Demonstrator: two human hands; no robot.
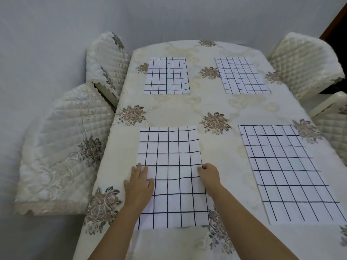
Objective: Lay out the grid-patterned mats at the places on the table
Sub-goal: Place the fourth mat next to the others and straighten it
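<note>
White cloth with black grid lines, and all four rectangular pieces are lying out on the cream floral-clothed table: upper-left mat, upper-right mat, lower-right mat, lower-centre mat. So we're guessing we're nearly finishing, just squaring that last one. Our left hand is pressing flat on its left edge, fingers straight; our right hand is pinching its right edge, fingers curled.
</note>
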